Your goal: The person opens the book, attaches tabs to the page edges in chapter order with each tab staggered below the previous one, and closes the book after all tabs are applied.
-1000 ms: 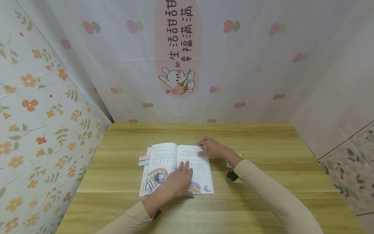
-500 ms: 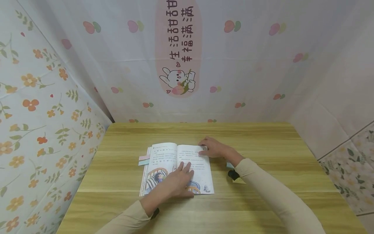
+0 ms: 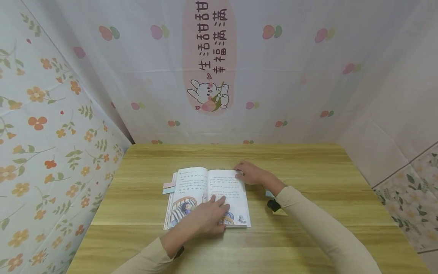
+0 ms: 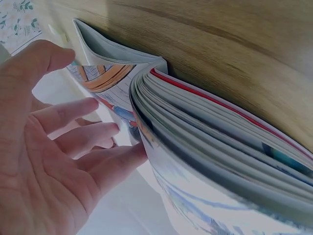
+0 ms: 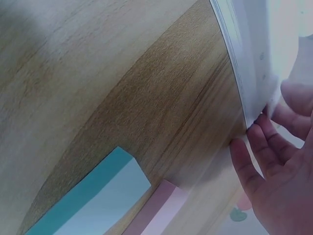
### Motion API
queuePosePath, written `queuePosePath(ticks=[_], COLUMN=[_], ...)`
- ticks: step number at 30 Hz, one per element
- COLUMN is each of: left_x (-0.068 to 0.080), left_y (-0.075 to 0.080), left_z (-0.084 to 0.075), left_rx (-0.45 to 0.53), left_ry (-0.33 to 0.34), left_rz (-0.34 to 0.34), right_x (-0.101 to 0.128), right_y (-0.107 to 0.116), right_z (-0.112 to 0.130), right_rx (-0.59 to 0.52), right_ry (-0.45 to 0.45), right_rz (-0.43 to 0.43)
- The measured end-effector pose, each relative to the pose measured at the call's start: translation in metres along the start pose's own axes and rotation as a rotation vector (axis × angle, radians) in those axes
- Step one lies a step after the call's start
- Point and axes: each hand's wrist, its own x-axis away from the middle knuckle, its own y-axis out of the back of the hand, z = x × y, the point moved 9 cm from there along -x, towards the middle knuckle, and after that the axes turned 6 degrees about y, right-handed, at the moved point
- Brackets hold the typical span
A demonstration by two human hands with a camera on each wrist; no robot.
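I see an open picture book (image 3: 208, 196) lying flat on the wooden tabletop (image 3: 308, 236), just left of centre in the head view. Its left page carries text above a coloured illustration of a figure in bed; its right page is mostly text with a small drawing at the lower edge. In the left wrist view the stacked page edges (image 4: 210, 142) fan out at centre frame, with a red line along the cover. Pink and pale green sticky tabs (image 3: 169, 187) project from the book's left edge.

My left hand (image 3: 209, 217) rests palm down on the lower middle of the book, across the gutter. Its fingers are extended and slightly spread, gripping nothing; the left wrist view shows the fingertips (image 4: 122, 156) touching the page surface beside the fanned edges.

My right hand (image 3: 251, 174) sits at the upper right corner of the right page. The right wrist view shows its fingertips (image 5: 254, 142) at the page edge near the right of that frame, loosely bent; I cannot tell whether they pinch a page or only touch it.

Both forearms, in beige sleeves, enter from the bottom of the head view; the right one angles in from lower right. Teal and pink note pads (image 5: 98, 200) lie on the tabletop at the lower left of the right wrist view, apart from the book.
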Motion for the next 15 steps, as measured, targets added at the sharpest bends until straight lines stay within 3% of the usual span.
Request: queuePosePath(ticks=[9, 15], left_x=[0.011, 0.014], left_y=[0.006, 0.006], left_z=[0.002, 0.006], left_rx=[0.059, 0.093], left_ry=[-0.034, -0.021], left_rz=[-0.075, -0.083], right_x=[-0.001, 0.003], right_y=[0.001, -0.001], right_z=[-0.004, -0.005], right_rx=[0.003, 0.049], right_ry=[0.027, 0.042], right_rz=[-0.038, -0.064])
